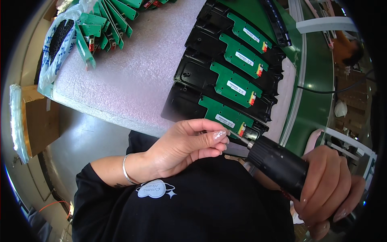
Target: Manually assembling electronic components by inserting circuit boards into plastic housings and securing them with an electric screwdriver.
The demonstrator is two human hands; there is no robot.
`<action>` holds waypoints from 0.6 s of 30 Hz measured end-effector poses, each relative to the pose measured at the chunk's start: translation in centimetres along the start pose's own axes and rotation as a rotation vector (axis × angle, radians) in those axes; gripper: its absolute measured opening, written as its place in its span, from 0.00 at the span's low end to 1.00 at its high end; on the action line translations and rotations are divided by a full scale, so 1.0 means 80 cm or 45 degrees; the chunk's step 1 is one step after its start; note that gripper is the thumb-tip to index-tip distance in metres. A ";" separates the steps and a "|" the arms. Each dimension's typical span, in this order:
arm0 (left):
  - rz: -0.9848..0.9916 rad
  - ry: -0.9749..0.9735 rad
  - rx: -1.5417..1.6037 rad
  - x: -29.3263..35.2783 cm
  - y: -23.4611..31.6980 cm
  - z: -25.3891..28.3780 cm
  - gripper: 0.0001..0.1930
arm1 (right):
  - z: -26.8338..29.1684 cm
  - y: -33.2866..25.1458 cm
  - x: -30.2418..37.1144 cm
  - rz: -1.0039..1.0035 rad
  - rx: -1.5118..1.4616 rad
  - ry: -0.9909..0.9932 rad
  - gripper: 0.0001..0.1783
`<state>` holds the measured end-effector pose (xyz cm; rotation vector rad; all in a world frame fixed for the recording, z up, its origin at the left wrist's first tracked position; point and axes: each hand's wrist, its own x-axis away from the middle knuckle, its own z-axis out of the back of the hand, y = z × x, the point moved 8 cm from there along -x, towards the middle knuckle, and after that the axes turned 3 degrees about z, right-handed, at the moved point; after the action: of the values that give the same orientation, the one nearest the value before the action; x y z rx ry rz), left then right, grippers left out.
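My right hand [328,181] is wrapped round a black electric screwdriver [278,163], its thin metal bit aimed left. At the bit's tip, my left hand [181,147] pinches thumb and fingertips together; whatever lies between them is too small to make out. Just beyond both hands, several black plastic housings [193,66] lie in a slanting row. Each carries a green circuit board [236,86] with a white label and a red and yellow connector. The nearest circuit board [219,115] is partly hidden by my left fingers.
White foam sheeting [133,68] covers the work surface under the housings. Loose green boards [117,24] crowd the far left beside a plastic bag [60,44]. A cardboard box [38,119] stands lower left. At right run a green surface [316,72] and a black cable [322,91].
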<state>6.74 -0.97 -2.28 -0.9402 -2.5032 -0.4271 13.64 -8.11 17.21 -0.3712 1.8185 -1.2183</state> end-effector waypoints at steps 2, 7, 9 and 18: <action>0.000 -0.022 0.090 -0.002 0.001 -0.005 0.07 | -0.006 -0.013 0.004 0.056 -0.083 -0.041 0.14; 0.066 -0.030 0.074 -0.003 -0.007 -0.010 0.07 | -0.006 -0.015 0.011 0.050 -0.062 0.015 0.13; 0.089 -0.082 0.143 -0.005 -0.013 -0.009 0.07 | -0.009 -0.015 0.014 0.058 -0.048 -0.006 0.13; 0.118 -0.193 0.230 -0.011 -0.029 -0.014 0.07 | -0.012 -0.004 0.022 -0.005 0.067 0.047 0.13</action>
<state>6.07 -3.63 -2.03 -1.0454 -2.5673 -0.1012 11.84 -8.89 16.74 -0.3250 1.8142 -1.2807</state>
